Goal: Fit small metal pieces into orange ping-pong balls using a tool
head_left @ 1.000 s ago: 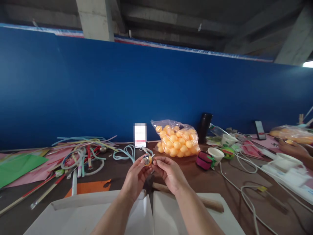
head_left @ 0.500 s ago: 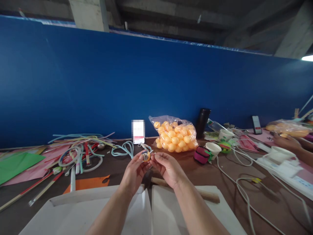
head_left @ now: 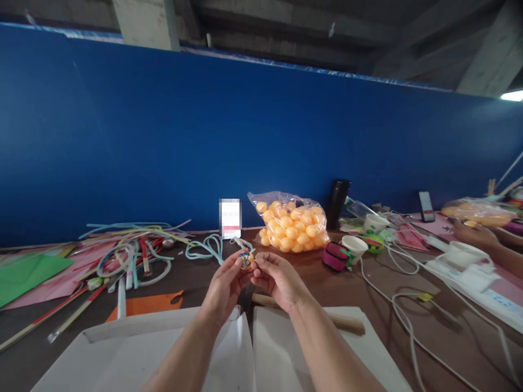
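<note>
Between my two hands, above the table, is a small round ball [head_left: 245,260], shiny silver in front with orange at its edge. My left hand [head_left: 227,283] has its thumb and fingers closed round the ball's left side. From the right, my right hand [head_left: 276,275] pinches at the ball's orange edge; whether its fingertips hold some smaller piece is hidden. Below the hands lies a hammer with a wooden handle [head_left: 347,322], its head partly covered by the hands. The handle rests across white boards [head_left: 310,348].
A clear bag of orange balls [head_left: 292,226] stands behind the hands. Left are colourful tubes and strips [head_left: 134,256] and a green sheet [head_left: 32,277]. Right are a magenta pouch [head_left: 335,257], paper cup [head_left: 354,246], black bottle [head_left: 338,204], white cables [head_left: 404,321] and another person's hand [head_left: 476,234].
The ball has turned slightly in my fingers, showing more of its silver face. My right fingertips have come closer against its edge. The whole view has shifted a little.
</note>
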A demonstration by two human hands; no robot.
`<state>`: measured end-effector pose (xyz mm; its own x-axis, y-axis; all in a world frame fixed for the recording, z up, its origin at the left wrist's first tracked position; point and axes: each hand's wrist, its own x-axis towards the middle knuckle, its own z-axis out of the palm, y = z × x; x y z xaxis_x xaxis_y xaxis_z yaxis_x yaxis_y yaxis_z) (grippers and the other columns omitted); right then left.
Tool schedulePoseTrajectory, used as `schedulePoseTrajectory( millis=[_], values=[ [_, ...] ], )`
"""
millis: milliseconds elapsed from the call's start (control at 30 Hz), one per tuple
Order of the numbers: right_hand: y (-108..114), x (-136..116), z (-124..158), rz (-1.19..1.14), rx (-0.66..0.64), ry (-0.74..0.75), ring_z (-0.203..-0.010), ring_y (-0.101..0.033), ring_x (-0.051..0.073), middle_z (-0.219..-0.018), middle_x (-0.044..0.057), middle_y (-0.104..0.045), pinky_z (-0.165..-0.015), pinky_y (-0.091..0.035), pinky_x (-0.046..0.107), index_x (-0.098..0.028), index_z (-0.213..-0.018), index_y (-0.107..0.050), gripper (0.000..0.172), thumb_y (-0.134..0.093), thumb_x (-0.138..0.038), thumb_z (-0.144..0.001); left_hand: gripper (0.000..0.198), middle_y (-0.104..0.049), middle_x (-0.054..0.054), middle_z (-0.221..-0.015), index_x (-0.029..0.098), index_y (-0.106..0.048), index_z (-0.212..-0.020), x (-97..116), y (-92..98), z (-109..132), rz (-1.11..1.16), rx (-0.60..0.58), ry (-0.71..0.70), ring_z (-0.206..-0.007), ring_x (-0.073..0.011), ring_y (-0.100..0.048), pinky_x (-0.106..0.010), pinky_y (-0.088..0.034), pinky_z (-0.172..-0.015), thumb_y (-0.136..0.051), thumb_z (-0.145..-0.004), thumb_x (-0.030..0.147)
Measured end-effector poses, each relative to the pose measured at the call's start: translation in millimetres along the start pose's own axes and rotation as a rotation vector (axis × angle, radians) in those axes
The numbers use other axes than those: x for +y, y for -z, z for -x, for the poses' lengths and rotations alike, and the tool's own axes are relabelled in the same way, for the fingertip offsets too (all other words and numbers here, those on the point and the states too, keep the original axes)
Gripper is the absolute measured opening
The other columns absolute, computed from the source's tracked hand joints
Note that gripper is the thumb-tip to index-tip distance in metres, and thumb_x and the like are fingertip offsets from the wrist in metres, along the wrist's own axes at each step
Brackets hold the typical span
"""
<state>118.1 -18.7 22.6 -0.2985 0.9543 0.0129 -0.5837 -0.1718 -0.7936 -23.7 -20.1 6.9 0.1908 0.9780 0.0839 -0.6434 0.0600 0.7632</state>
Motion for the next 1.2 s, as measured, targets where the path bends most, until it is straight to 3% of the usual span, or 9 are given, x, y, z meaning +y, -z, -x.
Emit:
schedulePoseTrajectory(
  millis=[200, 433, 933, 1200],
  values=[
    [-0.9, -0.9, 1.6, 0.116, 0.036, -0.013, -0.048, -0.048, 0.002, -0.073, -0.001, -0.065, -0.039, -0.034, 0.011, -0.015, -0.079, -0.066, 0.025, -0.079, -0.033, -0.067, 0.035, -0.068, -0.008, -0.088, 0.014, -0.063, -0.113, 0.2, -2.0, 1.6, -0.038, -0.024, -0.011, -0.08, -0.0152, -0.064, -0.029, -0.05, -0.079, -0.063, -0.081, 0.027],
    [-1.9, -2.7, 2.0, 0.119, 0.04, -0.013, -0.045, -0.042, 0.001, -0.071, 0.0, -0.066, -0.037, -0.02, 0.013, -0.015, -0.078, -0.066, 0.024, -0.079, -0.032, -0.067, 0.036, -0.069, -0.008, -0.085, 0.014, -0.064, -0.113, 1.3, -2.9, 2.6, -0.034, -0.033, -0.014, -0.079, -0.0144, -0.063, -0.026, -0.049, -0.078, -0.064, -0.08, 0.027],
    [-1.3, -3.1, 2.1, 0.184, 0.052, 0.007, -0.044, -0.037, 0.002, -0.072, 0.001, -0.067, -0.038, -0.017, 0.015, -0.015, -0.076, -0.066, 0.024, -0.079, -0.033, -0.067, 0.037, -0.069, -0.009, -0.09, 0.014, -0.064, -0.114, 2.3, -2.1, 3.0, -0.046, -0.026, -0.009, -0.083, -0.016, -0.063, -0.027, -0.049, -0.079, -0.065, -0.079, 0.027],
    [-1.7, -2.3, 1.9, 0.236, 0.081, 0.028, -0.045, -0.039, 0.003, -0.074, 0.001, -0.068, -0.039, -0.022, 0.015, -0.016, -0.076, -0.067, 0.025, -0.078, -0.035, -0.065, 0.037, -0.069, -0.008, -0.093, 0.017, -0.064, -0.116, 2.5, -1.6, 2.9, -0.037, -0.037, -0.027, -0.082, -0.0154, -0.063, -0.028, -0.05, -0.079, -0.065, -0.08, 0.027]
  ],
)
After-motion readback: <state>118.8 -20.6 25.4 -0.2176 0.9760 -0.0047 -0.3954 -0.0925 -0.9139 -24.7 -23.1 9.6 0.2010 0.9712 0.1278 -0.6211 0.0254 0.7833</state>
